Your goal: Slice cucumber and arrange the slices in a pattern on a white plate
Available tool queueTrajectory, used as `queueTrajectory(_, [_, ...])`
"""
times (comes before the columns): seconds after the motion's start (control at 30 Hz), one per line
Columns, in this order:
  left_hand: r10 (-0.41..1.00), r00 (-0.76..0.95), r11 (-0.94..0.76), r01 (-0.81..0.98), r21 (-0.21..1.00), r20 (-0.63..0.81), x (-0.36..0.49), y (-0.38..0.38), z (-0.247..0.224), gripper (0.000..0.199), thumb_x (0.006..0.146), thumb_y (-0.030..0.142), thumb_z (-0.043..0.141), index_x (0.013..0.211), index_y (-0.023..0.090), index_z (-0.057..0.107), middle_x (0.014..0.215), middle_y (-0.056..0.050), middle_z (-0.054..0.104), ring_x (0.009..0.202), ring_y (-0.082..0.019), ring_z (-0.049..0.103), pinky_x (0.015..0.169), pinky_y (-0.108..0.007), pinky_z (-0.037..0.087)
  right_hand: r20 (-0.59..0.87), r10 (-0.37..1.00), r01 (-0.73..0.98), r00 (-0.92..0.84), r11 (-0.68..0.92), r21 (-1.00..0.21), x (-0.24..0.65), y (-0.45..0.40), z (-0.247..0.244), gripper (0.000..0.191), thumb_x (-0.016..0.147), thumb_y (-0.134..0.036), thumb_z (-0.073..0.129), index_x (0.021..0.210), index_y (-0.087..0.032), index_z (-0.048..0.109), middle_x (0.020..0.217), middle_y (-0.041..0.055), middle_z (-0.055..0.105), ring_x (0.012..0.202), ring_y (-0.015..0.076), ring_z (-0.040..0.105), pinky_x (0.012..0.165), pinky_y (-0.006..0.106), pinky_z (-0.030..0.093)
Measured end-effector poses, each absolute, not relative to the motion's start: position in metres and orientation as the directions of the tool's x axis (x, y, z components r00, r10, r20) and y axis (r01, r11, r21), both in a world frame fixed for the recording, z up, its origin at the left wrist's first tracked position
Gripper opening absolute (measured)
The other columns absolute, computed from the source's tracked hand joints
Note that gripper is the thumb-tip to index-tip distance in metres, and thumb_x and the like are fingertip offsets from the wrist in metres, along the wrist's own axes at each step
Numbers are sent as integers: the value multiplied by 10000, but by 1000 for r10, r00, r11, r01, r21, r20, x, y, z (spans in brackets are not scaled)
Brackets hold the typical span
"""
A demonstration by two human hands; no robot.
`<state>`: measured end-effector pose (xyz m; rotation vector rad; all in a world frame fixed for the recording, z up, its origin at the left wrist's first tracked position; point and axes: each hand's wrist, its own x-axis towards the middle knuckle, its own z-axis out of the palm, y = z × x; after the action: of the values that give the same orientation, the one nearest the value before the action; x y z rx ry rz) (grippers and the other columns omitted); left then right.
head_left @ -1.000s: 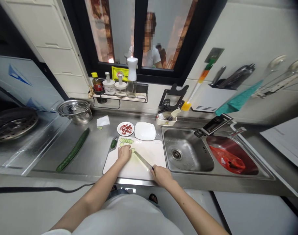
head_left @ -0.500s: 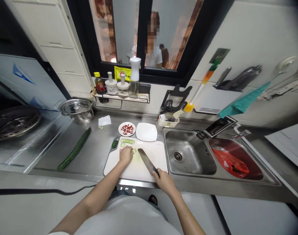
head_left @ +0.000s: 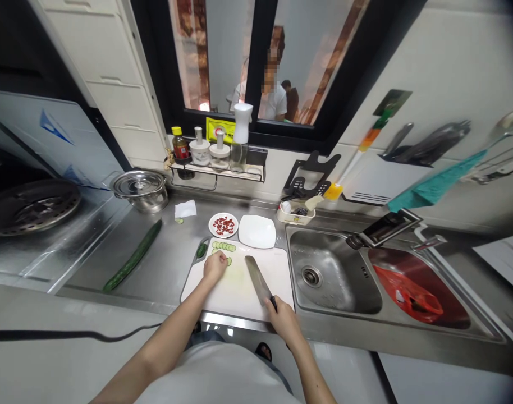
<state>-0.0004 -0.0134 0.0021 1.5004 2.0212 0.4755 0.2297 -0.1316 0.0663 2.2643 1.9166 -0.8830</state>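
Note:
In my right hand (head_left: pixel 283 318) is the black handle of a kitchen knife (head_left: pixel 257 278), its broad blade lying low over the right half of the white cutting board (head_left: pixel 235 300). My left hand (head_left: pixel 215 268) is at the board's left side, fingers pinched at a cucumber slice (head_left: pixel 229 261). Just beyond it, a row of overlapping cucumber slices (head_left: pixel 223 246) lies near the board's far edge. A dark green cucumber end piece (head_left: pixel 202 249) rests at the far left corner. Another slice is partly hidden behind my left hand.
Behind the board stand a plate of chopped red pieces (head_left: pixel 223 225) and a white square plate (head_left: pixel 257 231). A whole cucumber (head_left: pixel 133 256) and a lidded steel pot (head_left: pixel 141 191) are on the left. To the right is a double sink (head_left: pixel 328 269) with a red bag (head_left: pixel 408 294).
My left fingers have drawn together at the cucumber slice and lifted slightly. The knife has stayed in my right hand, almost in place. The whole view has shifted a little.

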Motion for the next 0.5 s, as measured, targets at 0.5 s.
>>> queueTrajectory(0.5, [930,-337,364,785,501,-148,-32,-12,1,182,851,259,477,862,205,650,818,-54,684,770,-178,619,674,-255,401,-448,892,908,51,-228,-350,232,-126,62,367,958,-416,309,958,-184,595,931,83,689,864,178,624,651,230,350])
